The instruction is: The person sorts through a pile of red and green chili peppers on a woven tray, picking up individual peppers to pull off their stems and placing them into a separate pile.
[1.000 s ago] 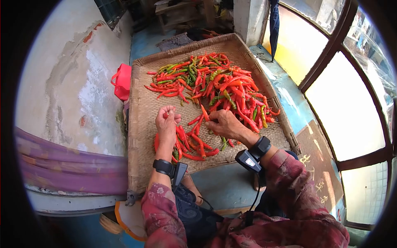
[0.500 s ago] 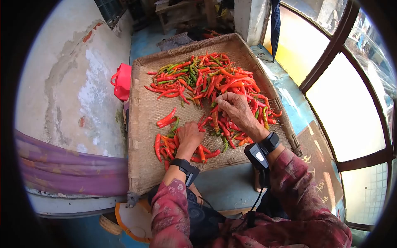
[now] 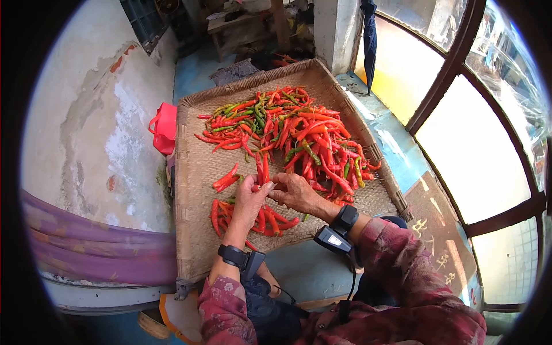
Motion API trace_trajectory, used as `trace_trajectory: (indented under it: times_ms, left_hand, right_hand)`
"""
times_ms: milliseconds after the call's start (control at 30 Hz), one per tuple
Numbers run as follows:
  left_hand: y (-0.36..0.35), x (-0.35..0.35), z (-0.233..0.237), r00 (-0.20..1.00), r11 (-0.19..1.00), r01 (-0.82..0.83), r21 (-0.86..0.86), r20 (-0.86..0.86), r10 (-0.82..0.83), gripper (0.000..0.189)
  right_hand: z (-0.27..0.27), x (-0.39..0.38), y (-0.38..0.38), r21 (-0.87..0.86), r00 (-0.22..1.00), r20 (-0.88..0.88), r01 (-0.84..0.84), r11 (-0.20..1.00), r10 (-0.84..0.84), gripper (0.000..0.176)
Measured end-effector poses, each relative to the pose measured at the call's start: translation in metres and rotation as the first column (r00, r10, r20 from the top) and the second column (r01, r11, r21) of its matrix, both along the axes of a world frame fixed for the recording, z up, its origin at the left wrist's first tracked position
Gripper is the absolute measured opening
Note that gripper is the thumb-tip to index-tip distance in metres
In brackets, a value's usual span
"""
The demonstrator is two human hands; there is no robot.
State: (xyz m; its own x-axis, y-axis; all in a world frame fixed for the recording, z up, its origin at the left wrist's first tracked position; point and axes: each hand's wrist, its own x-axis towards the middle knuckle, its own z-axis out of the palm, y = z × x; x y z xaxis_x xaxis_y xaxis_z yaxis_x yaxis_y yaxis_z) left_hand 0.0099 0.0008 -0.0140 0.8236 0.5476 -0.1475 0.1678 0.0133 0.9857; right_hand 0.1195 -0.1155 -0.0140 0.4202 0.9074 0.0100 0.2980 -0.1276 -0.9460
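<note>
My left fingertips [image 3: 265, 186] were pinched shut on a red chili pepper [image 3: 255, 188], and my right fingertips [image 3: 277, 184] were curled in against it from the other side. The pepper sat between the two hands, above the middle of the tray. Half a second earlier my left hand [image 3: 248, 202] had lain flat on the near heap and my right hand [image 3: 298, 194] had been out at the large pile. Both had since drawn together. Each wrist wore a black strapped device [image 3: 336, 229].

Under the hands lay a small heap of red chilies [image 3: 270, 219], with two loose red chilies [image 3: 226, 177] just to its left. Beyond the hands a large pile of red and green chilies [image 3: 299, 129] covered the far half. All of them lay in a shallow woven bamboo tray [image 3: 192, 230].

The tray rested over a blue painted floor [image 3: 305, 270]. A patchy, peeling plaster wall [image 3: 98, 132] stood to the left, with a red plastic bag [image 3: 164, 127] between wall and tray. Bright, dark-framed windows [image 3: 477, 161] curved along the right.
</note>
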Motion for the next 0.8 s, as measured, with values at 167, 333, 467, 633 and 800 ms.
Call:
trace_trajectory:
  times_ms: [167, 333, 467, 633, 800]
  left_hand:
    - [0.005, -0.004, -0.004, 0.999, 0.995, -0.014, -0.096, 0.028, 0.017, 0.025]
    - [0.015, -0.008, -0.012, 0.995, 0.993, -0.1, -0.067, 0.012, 0.101, 0.023]
    - [0.014, -0.004, -0.012, 0.989, 0.99, -0.144, -0.006, 0.013, 0.144, 0.022]
    - [-0.004, 0.0, 0.01, 0.998, 0.972, 0.063, 0.225, -0.042, -0.055, 0.013]
    - [-0.007, 0.004, -0.006, 0.983, 0.852, 0.149, 0.501, 0.021, -0.184, 0.019]
  right_hand:
    - [-0.01, 0.0, 0.002, 0.029, 1.0, 0.002, 0.028, 0.999, -0.028, 0.021]
    - [0.007, 0.022, 0.001, -0.127, 0.923, -0.366, 0.076, 0.989, -0.118, 0.009]
    - [0.015, 0.042, -0.001, 0.19, 0.646, -0.742, 0.46, 0.867, -0.181, 0.041]
    - [0.012, 0.024, -0.004, 0.031, 0.911, -0.386, 0.169, 0.985, -0.144, 0.041]
    - [-0.002, 0.017, 0.0, 0.065, 0.945, -0.305, 0.142, 0.988, -0.116, 0.024]
